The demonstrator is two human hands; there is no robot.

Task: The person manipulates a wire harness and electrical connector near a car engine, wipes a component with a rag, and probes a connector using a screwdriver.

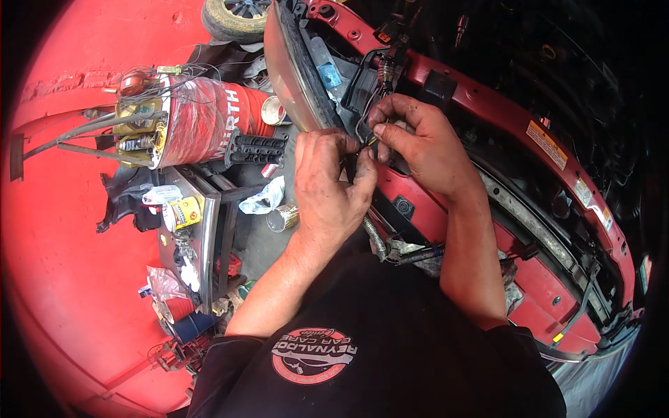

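Note:
Thin electrical wires (359,127) run down from a wiring harness (386,73) at the front of a red car. My left hand (329,177) pinches the wires between thumb and fingers, just beside the headlight (287,66). Close on its right, my right hand (423,143) has its thumb and forefinger together on a wire, the other fingers curled. The fingertips of both hands nearly meet, and they partly hide the wire ends. Below them lies a ribbed grey conduit (375,239).
The car's red front panel (557,150) and dark engine bay stretch to the right. At left stand a red drum (202,118) topped with cables and bottles, and a metal bench (207,240) with a yellow can (182,213). A plastic bag (265,197) and a tin can (282,218) lie nearby.

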